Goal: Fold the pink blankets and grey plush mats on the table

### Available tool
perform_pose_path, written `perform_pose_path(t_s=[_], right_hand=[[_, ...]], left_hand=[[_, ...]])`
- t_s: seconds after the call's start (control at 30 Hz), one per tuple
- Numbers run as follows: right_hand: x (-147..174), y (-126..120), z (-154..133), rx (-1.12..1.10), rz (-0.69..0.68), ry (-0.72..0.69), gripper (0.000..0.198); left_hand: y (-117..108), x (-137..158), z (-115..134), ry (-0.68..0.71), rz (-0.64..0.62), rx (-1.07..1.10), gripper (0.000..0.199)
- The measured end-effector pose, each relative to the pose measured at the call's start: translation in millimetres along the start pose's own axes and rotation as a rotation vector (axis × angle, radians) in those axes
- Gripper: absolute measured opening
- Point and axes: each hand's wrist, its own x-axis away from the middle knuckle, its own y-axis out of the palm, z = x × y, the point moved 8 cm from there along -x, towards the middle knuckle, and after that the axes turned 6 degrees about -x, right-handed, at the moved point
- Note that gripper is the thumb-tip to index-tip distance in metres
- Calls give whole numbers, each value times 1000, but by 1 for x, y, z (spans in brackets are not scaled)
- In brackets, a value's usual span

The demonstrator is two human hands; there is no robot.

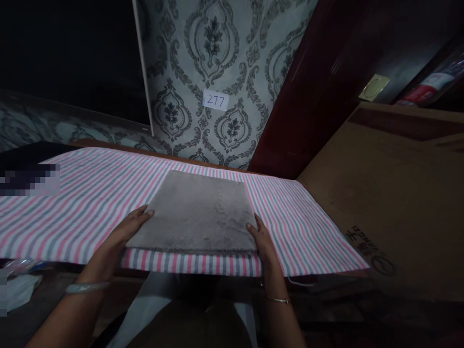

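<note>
A flat, square grey plush pad (201,212) lies on the pink, grey and white striped cloth (300,227), close to the front edge. Whether it is a cushion or folded fabric, I cannot tell. My left hand (128,227) grips its left edge, thumb on top and fingers along the side. On the opposite edge, my right hand (263,239) holds it the same way, thumb resting on the upper face. Some fingertips are hidden at the sides. The pad's surface looks slightly creased near the right thumb.
To the right stands a large cardboard box (391,203) against the dark red wooden panel (290,96). A dark screen (72,63) hangs at the upper left. On the patterned wall is a paper label (216,99) reading 277. A dark item (39,150) sits at the table's far left.
</note>
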Motion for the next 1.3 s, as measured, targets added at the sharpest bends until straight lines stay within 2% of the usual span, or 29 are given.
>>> perform_pose_path(t_s=[0.1, 0.27, 0.37, 0.43, 0.5, 0.57, 0.63, 0.7, 0.8, 0.9, 1.07, 1.2, 1.3], right_hand=[[0, -3, 1, 31, 41, 20, 96], [7, -12, -9, 320, 86, -26, 85], [17, -24, -17, 555, 112, -32, 76], [22, -29, -26, 666, 144, -53, 67], [23, -25, -43, 717, 190, -150, 61], [19, -5, -62, 695, 186, -305, 58], [9, 31, -77, 639, 87, -440, 56], [-4, 74, -85, 646, -38, -504, 58], [-26, 121, -86, 812, -108, -481, 59], [-38, 141, -77, 999, -90, -412, 55], [-37, 144, -52, 1211, -119, -336, 51], [-34, 143, -49, 1243, -118, -336, 51], [-34, 144, -51, 1257, -118, -336, 52]], left_hand=[[4, 1, 2, -6, -60, 37, 62], [-6, 2, 8, 54, 57, -114, 61], [-9, 7, 16, 107, 27, -325, 62], [-14, 11, 28, 173, 92, -545, 64], [-11, 14, 48, 288, 197, -711, 64], [11, 17, 74, 462, 209, -749, 63], [51, 19, 102, 652, 106, -735, 61], [99, 18, 125, 790, -21, -787, 62], [154, 5, 142, 768, -94, -971, 61], [186, -3, 139, 727, -102, -1056, 56], [210, 4, 115, 767, -137, -1119, 53], [212, 2, 108, 761, -143, -1158, 55], [204, -9, 108, 726, -143, -1184, 58]])
